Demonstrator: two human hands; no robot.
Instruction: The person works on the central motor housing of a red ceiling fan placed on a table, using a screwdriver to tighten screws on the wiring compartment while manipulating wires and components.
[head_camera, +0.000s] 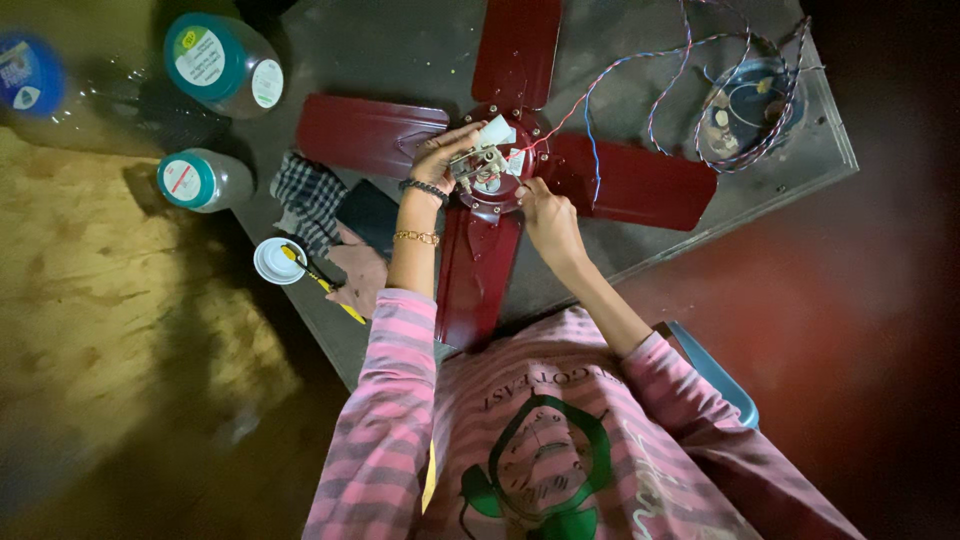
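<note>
Head view: red four-blade fan (520, 175) lies flat on grey surface (400, 50), hub at ctr. Left hand (443, 155) pinches small metal part w/ white piece (487, 150) over hub. Right hand (550, 222) fingers closed at hub edge, what it grips – can't tell. Twisted wires (640, 60) run to blue round unit (745, 110) at far right. Jars (222, 62) at far left.

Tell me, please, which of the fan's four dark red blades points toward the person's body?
The blade running down from the hub, between the left hand and right hand. The other three point away, left and right.

Pink striped sleeves (perhaps beaded bracelets)
</note>
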